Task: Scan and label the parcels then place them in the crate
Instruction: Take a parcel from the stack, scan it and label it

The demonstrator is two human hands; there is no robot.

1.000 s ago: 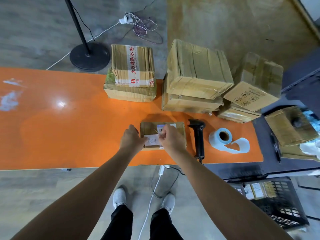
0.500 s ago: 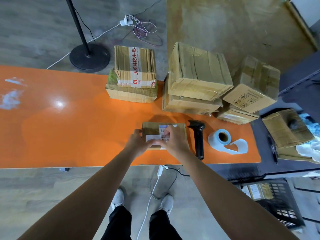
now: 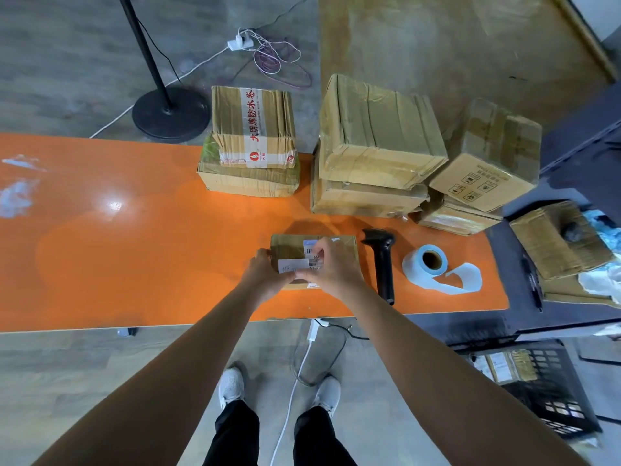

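The left hand (image 3: pixel 265 269) grips the near left corner of the parcel (image 3: pixel 285 245), fingers curled over its edge; this braces the box against sliding. The right hand (image 3: pixel 334 267) lies over the top face, bent fingers on the white label (image 3: pixel 293 265). Whether it pinches the label's edge or only presses it flat cannot be determined.

The parcel lies flat on the orange table (image 3: pixel 134 237), near the front edge, directly before the person. Judged step: labelling; crating is not yet done.

The scanner (image 3: pixel 383 260) lies just right of the parcel, and the label roll (image 3: pixel 425 264) beside it with its strip trailing, both placed near the right hand. Stacked parcels (image 3: pixel 376 146) wait along the far edge. The crate (image 3: pixel 551 398) stands on the floor at right, below table level.
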